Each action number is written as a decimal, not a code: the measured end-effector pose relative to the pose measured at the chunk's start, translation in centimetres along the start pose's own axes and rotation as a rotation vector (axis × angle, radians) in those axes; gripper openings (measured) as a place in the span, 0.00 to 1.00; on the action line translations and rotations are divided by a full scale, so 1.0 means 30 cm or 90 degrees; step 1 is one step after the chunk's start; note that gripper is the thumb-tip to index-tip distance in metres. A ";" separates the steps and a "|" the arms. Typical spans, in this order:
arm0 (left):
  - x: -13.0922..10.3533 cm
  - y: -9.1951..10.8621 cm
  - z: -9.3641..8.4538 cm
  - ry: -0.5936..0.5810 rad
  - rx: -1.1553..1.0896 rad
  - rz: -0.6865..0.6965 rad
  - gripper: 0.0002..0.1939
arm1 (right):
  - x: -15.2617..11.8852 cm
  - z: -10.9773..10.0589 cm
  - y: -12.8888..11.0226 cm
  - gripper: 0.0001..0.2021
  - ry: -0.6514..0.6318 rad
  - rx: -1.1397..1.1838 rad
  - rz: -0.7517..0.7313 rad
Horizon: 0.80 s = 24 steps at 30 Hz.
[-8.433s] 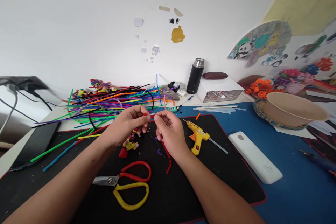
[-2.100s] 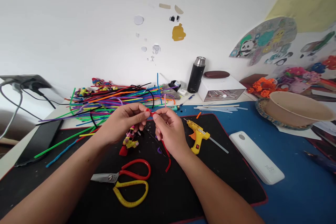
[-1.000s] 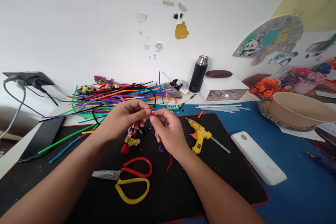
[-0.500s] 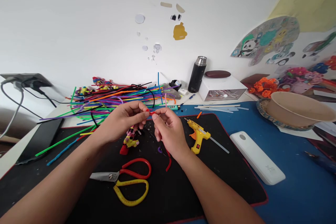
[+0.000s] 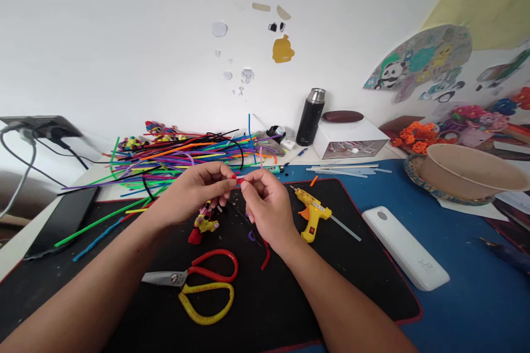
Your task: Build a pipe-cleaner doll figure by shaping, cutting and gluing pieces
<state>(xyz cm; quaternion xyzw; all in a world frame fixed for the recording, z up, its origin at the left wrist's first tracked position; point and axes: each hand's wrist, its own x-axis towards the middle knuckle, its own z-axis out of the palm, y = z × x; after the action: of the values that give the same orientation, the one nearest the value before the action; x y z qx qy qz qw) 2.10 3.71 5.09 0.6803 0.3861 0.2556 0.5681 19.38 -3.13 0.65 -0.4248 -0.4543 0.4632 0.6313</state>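
Observation:
Between my two hands is a short red pipe cleaner (image 5: 239,180), pinched at both ends above the black mat (image 5: 273,303). My left hand (image 5: 209,185) grips its left end between thumb and forefinger. At the other end, my right hand (image 5: 267,198) has thumb and fingers closed on it. Most of the piece is hidden by my fingertips. Under my left hand lies a small yellow, pink and red pipe-cleaner figure (image 5: 205,224). A loose red strip (image 5: 265,258) rests below my right wrist. Nearer me are scissors (image 5: 207,287) with one red and one yellow handle.
A yellow glue gun (image 5: 312,212) lies right of my hands, beside a white power bank (image 5: 406,248). Many coloured pipe cleaners (image 5: 190,154) are heaped at the back left. Behind stand a black thermos (image 5: 310,118) and a white box (image 5: 351,138). A beige bowl (image 5: 476,171) sits far right.
My hands have dipped very slightly and a bit more red shows between the fingertips. Both hands keep their pinch. The things on the table lie as before.

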 end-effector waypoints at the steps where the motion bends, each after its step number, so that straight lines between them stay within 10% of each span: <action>1: 0.000 0.000 -0.001 -0.003 -0.001 -0.003 0.18 | -0.001 -0.002 0.000 0.09 0.000 -0.017 -0.007; 24: -0.014 0.033 -0.002 0.028 0.079 0.056 0.20 | -0.001 0.003 0.003 0.07 -0.037 -0.071 -0.023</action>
<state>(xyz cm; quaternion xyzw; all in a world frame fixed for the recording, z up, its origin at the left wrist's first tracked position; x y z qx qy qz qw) 2.05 3.35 6.11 0.7251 0.3831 0.2706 0.5042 19.29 -3.13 0.59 -0.4372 -0.5053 0.4377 0.6017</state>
